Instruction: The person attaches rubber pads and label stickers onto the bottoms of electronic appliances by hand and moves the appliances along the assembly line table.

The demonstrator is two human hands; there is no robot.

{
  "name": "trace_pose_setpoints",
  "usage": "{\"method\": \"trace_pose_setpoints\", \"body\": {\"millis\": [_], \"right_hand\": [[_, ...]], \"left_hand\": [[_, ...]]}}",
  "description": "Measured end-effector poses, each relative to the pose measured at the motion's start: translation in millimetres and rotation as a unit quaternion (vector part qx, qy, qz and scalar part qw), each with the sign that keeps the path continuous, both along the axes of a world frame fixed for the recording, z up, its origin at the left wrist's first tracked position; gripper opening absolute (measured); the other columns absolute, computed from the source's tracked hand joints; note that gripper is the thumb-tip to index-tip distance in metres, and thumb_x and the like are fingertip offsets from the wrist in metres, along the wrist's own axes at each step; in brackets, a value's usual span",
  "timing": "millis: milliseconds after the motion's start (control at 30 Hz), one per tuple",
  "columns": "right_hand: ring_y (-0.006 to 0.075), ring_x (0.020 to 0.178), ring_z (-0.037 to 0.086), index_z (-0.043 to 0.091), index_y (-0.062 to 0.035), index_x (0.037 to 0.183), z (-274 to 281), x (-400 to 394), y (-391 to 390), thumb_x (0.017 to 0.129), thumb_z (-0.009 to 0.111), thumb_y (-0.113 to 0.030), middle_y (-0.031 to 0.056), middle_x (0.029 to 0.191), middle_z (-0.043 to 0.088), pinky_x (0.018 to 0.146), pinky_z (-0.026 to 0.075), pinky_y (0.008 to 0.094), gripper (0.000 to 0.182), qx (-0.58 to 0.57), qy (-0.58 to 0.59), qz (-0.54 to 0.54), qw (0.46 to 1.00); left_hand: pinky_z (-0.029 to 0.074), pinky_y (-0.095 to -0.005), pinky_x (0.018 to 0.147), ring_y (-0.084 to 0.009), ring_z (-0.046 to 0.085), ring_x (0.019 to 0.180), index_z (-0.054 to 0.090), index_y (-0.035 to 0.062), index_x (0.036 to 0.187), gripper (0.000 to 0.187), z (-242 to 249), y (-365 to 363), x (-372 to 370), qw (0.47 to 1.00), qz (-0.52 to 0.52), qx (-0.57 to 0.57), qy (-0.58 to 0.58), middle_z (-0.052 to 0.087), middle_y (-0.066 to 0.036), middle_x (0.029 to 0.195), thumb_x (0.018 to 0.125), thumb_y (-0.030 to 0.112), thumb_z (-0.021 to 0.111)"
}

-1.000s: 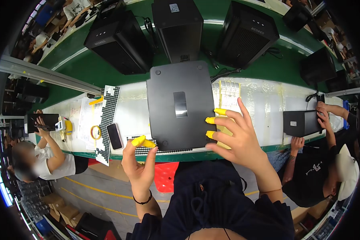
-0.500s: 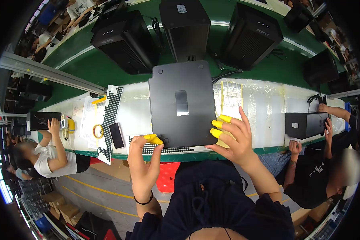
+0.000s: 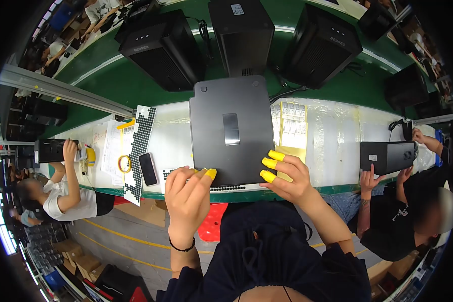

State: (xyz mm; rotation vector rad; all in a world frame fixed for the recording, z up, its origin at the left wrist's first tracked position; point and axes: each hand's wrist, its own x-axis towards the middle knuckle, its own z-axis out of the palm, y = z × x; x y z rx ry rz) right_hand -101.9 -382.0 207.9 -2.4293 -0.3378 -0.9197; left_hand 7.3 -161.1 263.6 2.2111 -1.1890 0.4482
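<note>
A black box-shaped device (image 3: pixel 231 121) stands on the white worktop, its flat face with a glossy rectangle and two round feet at the far corners turned up. My left hand (image 3: pixel 189 196), with yellow finger covers, presses at its near left corner, fingers bent together; what lies under the fingertips is hidden. My right hand (image 3: pixel 289 176) rests its yellow-covered fingertips on the near right edge, fingers apart. A sheet of black round pads (image 3: pixel 229 188) lies partly under the device.
Left of the device lie a phone (image 3: pixel 147 169), a long sheet of dots (image 3: pixel 138 151) and a tape roll (image 3: pixel 124 163). Label sheets (image 3: pixel 293 126) are at right. Black devices (image 3: pixel 241 40) stand behind on the green belt. Co-workers handle boxes at both sides.
My left hand has turned over the near left corner, its fingers now bent down there. My right hand's fingers have lowered against the edge. The devices on the belt have shifted slightly right.
</note>
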Motion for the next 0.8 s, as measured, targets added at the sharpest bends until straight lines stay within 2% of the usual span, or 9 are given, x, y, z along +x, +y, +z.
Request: {"method": "trace_pose_setpoints", "body": {"millis": [200, 300, 400, 500, 533, 633, 700, 733, 800], "right_hand": [[0.0244, 0.101, 0.062, 0.067, -0.0142, 0.090, -5, -1, -1, 0.065, 0.082, -0.019, 0.0028, 0.109, 0.064, 0.077, 0.056, 0.0320, 0.029, 0.002, -0.019, 0.003, 1.000], [0.0242, 0.102, 0.061, 0.068, -0.0138, 0.091, -12, -1, 3, 0.064, 0.082, -0.018, 0.0030, 0.110, 0.063, 0.079, 0.055, 0.0319, 0.031, 0.011, -0.029, 0.003, 1.000], [0.0270, 0.106, 0.060, 0.068, -0.0128, 0.096, -18, -2, 1, 0.068, 0.082, -0.023, 0.0056, 0.114, 0.062, 0.085, 0.053, 0.0351, 0.033, 0.032, -0.021, 0.010, 0.999], [0.0349, 0.103, 0.059, 0.061, -0.0094, 0.108, -14, 0, -8, 0.080, 0.074, -0.034, 0.0160, 0.113, 0.061, 0.089, 0.047, 0.0431, 0.039, 0.129, 0.008, 0.057, 0.990], [0.0367, 0.111, 0.055, 0.055, -0.0043, 0.118, -23, 1, -20, 0.088, 0.065, -0.032, 0.0209, 0.120, 0.055, 0.096, 0.042, 0.0458, 0.042, 0.140, -0.016, 0.047, 0.989], [0.0344, 0.118, 0.051, 0.052, 0.0004, 0.123, -37, 27, -81, 0.089, 0.061, -0.016, 0.0196, 0.125, 0.053, 0.101, 0.037, 0.0432, 0.038, 0.189, -0.122, -0.143, 0.964], [0.0300, 0.114, 0.053, 0.055, 0.0024, 0.119, 3, 73, -146, 0.089, 0.058, -0.006, 0.0165, 0.121, 0.057, 0.099, 0.038, 0.0378, 0.031, 0.190, -0.144, -0.206, 0.949], [0.0281, 0.112, 0.053, 0.056, 0.0020, 0.118, 15, 95, -180, 0.092, 0.055, -0.006, 0.0145, 0.118, 0.058, 0.098, 0.039, 0.0347, 0.028, 0.174, -0.145, -0.235, 0.945], [0.0335, 0.111, 0.052, 0.057, -0.0014, 0.118, 27, 129, -247, 0.093, 0.056, -0.016, 0.0164, 0.116, 0.058, 0.097, 0.039, 0.0379, 0.029, 0.080, -0.103, -0.331, 0.935]], "left_hand": [[0.051, -0.0396, 0.083, -0.0216, 0.059, 0.074, 0.062, 0.0042, 0.078, 0.015, -9, 7, -6, 0.997, -0.044, -0.013, -0.069, 0.064, -0.007, 0.079, 0.065, 0.000, 0.069], [0.051, -0.0437, 0.083, -0.0271, 0.060, 0.074, 0.062, 0.0005, 0.076, 0.018, -22, 13, -9, 0.998, -0.015, -0.043, -0.053, 0.063, -0.009, 0.075, 0.061, -0.007, 0.069], [0.047, -0.0447, 0.089, -0.0274, 0.059, 0.086, 0.063, -0.0004, 0.089, 0.024, -31, 12, -17, 0.995, 0.047, -0.083, 0.004, 0.064, -0.012, 0.087, 0.067, -0.007, 0.069], [0.039, -0.0460, 0.100, -0.0295, 0.054, 0.106, 0.053, -0.0022, 0.116, 0.047, -42, 4, -24, 0.960, 0.101, -0.208, 0.157, 0.057, -0.018, 0.116, 0.072, -0.006, 0.070], [0.036, -0.0413, 0.101, -0.0306, 0.045, 0.120, 0.038, 0.0021, 0.133, 0.066, -53, 4, -19, 0.956, 0.064, -0.224, 0.180, 0.045, -0.018, 0.133, 0.075, -0.002, 0.070], [0.030, -0.0415, 0.107, -0.0320, 0.036, 0.131, 0.029, 0.0014, 0.138, 0.067, -57, -15, -20, 0.874, 0.052, -0.337, 0.346, 0.033, -0.018, 0.143, 0.081, 0.000, 0.063], [0.021, -0.0443, 0.113, -0.0333, 0.028, 0.137, 0.023, -0.0014, 0.140, 0.062, -63, -17, -23, 0.883, 0.064, -0.305, 0.351, 0.027, -0.021, 0.147, 0.085, 0.002, 0.051], [0.020, -0.0448, 0.113, -0.0336, 0.027, 0.138, 0.023, -0.0029, 0.140, 0.060, -65, -20, -23, 0.890, 0.068, -0.306, 0.331, 0.027, -0.022, 0.146, 0.085, 0.002, 0.049], [0.018, -0.0455, 0.114, -0.0342, 0.026, 0.138, 0.025, -0.0048, 0.137, 0.055, -72, -24, -27, 0.896, 0.084, -0.308, 0.307, 0.028, -0.024, 0.146, 0.085, 0.002, 0.043]]}}
